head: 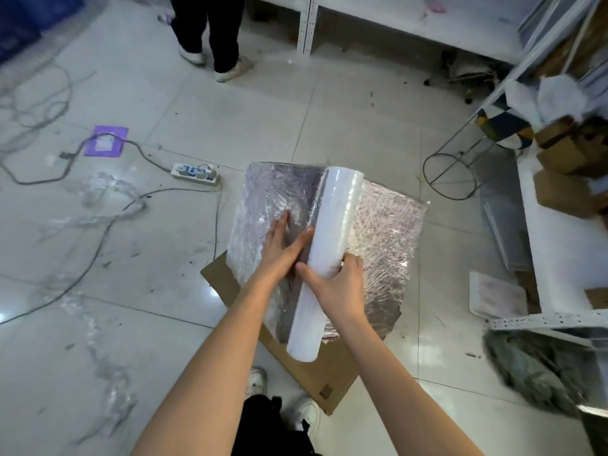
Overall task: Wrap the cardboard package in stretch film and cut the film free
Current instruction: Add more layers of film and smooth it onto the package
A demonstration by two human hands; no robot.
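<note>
Your right hand [335,284] curls around the roll [325,258] near its middle, thumb on the near-left side and fingers wrapped over the far side, so it grips the smooth white cylinder firmly. Your left hand [279,248] lies flat with straight fingers [279,225] spread only slightly, pressing the film [263,205] down on the package [378,238] just left of the roll. The roll lies lengthwise across the top of the package, its near end overhanging the near edge and its far end reaching the far edge. The package is a flat, squarish block already covered in crinkled, glossy film that shines silvery and slightly purple. It sits on a flat sheet of brown cardboard [309,373], which lies on the pale tiled floor [329,120] and sticks out at the package's near side. Left of the package, a white power strip [195,174] rests on the floor with grey cables [98,245] trailing from it, and crumpled scraps of clear film lie among them. White metal shelving [543,245] holding brown boxes stands along the floor's right edge.
</note>
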